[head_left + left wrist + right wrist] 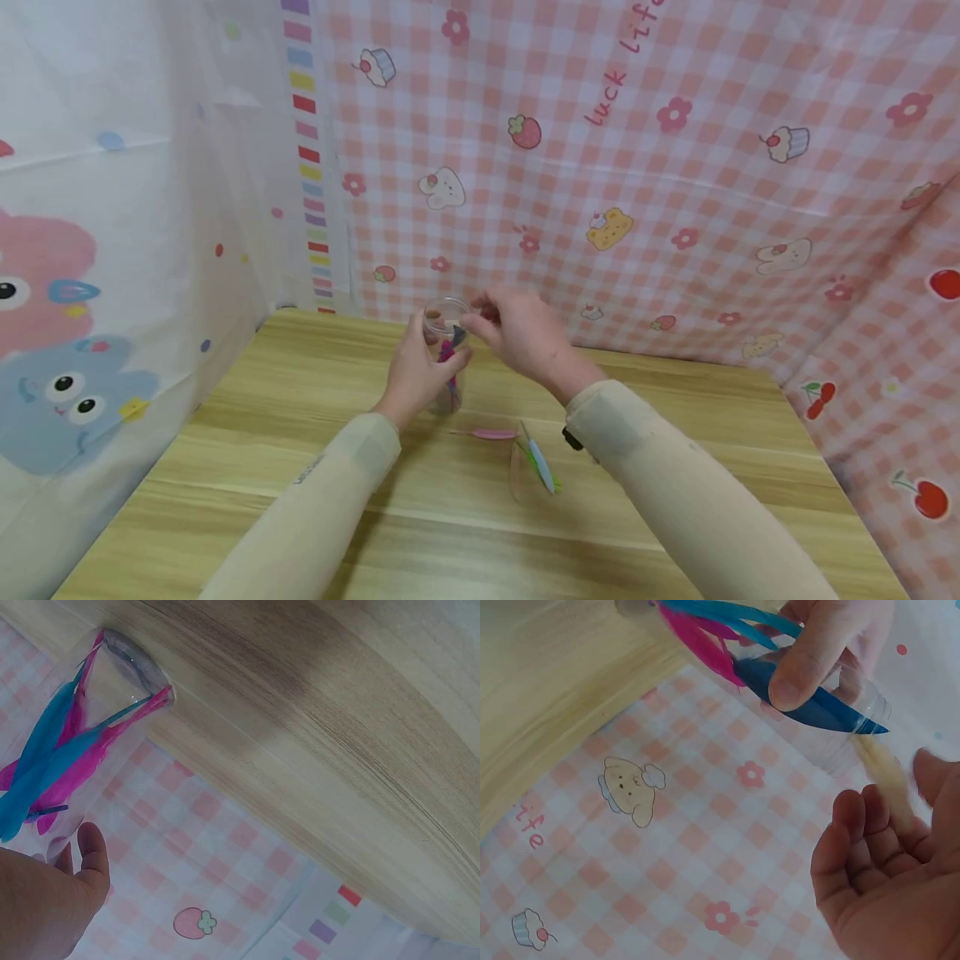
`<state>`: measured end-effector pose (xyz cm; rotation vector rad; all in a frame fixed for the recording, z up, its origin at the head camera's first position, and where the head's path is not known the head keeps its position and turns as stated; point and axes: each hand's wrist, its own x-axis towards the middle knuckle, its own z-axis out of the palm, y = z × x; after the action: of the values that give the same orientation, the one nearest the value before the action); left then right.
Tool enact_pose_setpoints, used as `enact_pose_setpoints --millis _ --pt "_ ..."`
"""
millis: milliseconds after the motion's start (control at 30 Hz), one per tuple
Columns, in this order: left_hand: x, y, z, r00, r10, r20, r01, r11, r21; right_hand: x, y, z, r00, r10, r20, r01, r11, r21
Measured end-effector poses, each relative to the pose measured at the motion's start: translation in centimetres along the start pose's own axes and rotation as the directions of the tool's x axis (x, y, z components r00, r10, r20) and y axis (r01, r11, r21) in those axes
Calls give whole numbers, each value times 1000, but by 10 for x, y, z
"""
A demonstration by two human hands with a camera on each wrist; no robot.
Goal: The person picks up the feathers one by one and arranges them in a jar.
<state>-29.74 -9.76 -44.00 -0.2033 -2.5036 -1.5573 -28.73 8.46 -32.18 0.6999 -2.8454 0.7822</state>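
Observation:
My left hand (pixel 423 367) grips a clear plastic jar (pixel 447 400) around its upper part, the thumb across its side. Inside lie magenta feathers (pixel 94 750) and teal feathers (pixel 45 769). A dark blue feather (pixel 817 712) reaches up to the rim. My right hand (pixel 528 333) is at the jar's mouth with curled fingers. Between its thumb and fingers, a beige feather (pixel 885 772) runs to the jar's opening. In the left wrist view, the jar's base is close to the wooden table.
On the table (pixel 420 533), in front of the jar, lie a pink feather (pixel 495 434), a light blue feather (pixel 541 467), a green feather (pixel 558 485) and a beige feather (pixel 515 475). A pink checked cloth (pixel 570 183) hangs behind, with a white printed cloth (pixel 165 267) at left.

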Motion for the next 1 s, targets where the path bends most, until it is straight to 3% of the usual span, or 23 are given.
enact_pose_setpoints --millis 133,300,400,467,533,600,700,767,1000 --pt "0 -2 -2 1000 2 9 -2 1000 2 -2 0 4 998 -56 -24 58 993 101" --pt "0 -1 -3 1000 4 -1 -4 1000 17 -10 1 6 985 -116 -128 143 965 221" --pt "0 0 -2 1000 4 -6 -4 999 36 -19 14 8 987 -76 -143 105 973 206" --pt "0 0 -1 1000 -3 -3 3 999 39 -27 32 14 996 -5 -87 19 988 156" --pt "0 0 -1 1000 -12 1 12 999 39 -37 56 25 995 91 32 -94 991 94" --pt "0 -1 0 1000 -20 6 20 999 36 -49 80 38 968 193 163 -198 980 13" --pt "0 0 1 1000 -25 6 25 999 38 -73 106 61 910 289 297 -278 957 -80" --pt "-1 1 2 1000 -28 8 27 999 35 -87 113 74 892 322 316 -305 947 -103" --pt "-1 3 2 999 -44 2 44 999 -2 -101 113 89 914 277 297 -263 961 -86"
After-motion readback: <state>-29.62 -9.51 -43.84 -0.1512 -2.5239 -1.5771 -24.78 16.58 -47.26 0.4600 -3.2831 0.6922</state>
